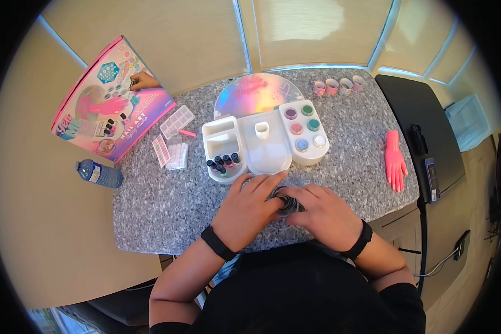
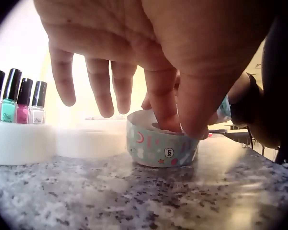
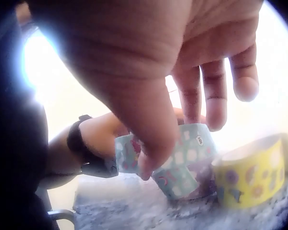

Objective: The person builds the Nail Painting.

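On the granite countertop, close to its front edge, a coiled teal strip [image 2: 158,151] with small printed pictures stands on its edge. My left hand [image 1: 242,209] has its thumb and index finger at the coil's upper rim, pinching it, while the other fingers spread forward. From the other side my right hand [image 1: 328,217] holds the strip, its thumb [image 3: 156,139] pressed on the teal band in the right wrist view. A yellow flower-printed strip [image 3: 249,177] curves beside the teal one there. In the head view the fingers partly cover the coil.
A white nail-art station [image 1: 247,150] stands just beyond the hands, with nail polish bottles [image 1: 220,164] and glitter pots [image 1: 296,128]. A pink model hand [image 1: 394,161] lies at right. Several printed rolls [image 1: 332,86] stand behind. The product box [image 1: 111,106] and water bottle [image 1: 99,173] are left.
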A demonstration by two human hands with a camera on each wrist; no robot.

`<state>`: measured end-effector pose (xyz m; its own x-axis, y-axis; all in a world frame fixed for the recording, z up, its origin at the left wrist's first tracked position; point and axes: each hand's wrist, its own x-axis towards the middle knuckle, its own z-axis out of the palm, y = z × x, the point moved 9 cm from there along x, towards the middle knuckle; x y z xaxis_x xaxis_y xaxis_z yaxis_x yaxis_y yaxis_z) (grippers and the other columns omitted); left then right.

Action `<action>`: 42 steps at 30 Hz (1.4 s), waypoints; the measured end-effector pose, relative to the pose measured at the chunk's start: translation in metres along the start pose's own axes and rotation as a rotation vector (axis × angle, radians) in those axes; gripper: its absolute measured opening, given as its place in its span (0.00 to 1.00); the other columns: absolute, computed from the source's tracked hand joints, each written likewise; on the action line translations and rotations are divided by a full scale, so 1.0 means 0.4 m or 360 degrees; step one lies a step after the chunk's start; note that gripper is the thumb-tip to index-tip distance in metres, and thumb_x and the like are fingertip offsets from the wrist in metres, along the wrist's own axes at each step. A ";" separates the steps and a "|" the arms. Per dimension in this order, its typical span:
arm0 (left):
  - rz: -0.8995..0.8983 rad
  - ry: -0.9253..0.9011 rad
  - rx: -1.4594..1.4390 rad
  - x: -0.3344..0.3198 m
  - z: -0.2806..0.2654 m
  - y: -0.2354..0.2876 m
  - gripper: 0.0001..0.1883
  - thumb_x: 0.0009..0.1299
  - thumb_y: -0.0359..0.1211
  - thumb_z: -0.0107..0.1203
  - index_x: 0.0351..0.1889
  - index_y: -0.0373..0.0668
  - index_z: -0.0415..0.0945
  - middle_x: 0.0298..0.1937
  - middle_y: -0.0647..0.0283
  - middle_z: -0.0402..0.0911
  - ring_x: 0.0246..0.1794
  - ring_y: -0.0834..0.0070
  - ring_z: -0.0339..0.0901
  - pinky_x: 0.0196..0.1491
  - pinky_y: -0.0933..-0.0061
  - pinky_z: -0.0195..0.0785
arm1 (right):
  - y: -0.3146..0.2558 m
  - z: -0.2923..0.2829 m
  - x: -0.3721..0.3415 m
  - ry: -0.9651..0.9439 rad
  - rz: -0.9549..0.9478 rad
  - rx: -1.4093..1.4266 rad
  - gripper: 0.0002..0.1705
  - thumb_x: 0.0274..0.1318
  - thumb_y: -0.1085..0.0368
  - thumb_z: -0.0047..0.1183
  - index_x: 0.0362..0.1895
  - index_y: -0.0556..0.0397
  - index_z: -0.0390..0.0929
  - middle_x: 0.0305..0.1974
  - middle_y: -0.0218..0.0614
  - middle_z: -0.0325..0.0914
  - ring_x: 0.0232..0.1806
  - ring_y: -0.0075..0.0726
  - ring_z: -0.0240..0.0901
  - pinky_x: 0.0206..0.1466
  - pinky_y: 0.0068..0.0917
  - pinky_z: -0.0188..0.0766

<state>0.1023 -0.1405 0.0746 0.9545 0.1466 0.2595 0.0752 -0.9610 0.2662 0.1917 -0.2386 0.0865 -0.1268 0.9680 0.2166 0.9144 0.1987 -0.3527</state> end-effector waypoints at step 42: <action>0.0058 0.0216 0.0219 -0.038 -0.114 0.005 0.15 0.64 0.31 0.74 0.49 0.56 0.89 0.80 0.67 0.81 0.72 0.64 0.82 0.78 0.47 0.68 | -0.044 -0.028 0.017 0.0141 -0.0333 -0.0062 0.11 0.64 0.63 0.64 0.50 0.44 0.83 0.52 0.28 0.84 0.51 0.37 0.83 0.56 0.38 0.78</action>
<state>0.0749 -0.1340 0.1134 0.9104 0.1323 0.3919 0.0887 -0.9879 0.1274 0.1788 -0.2372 0.1043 -0.2825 0.8889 0.3608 0.8861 0.3858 -0.2569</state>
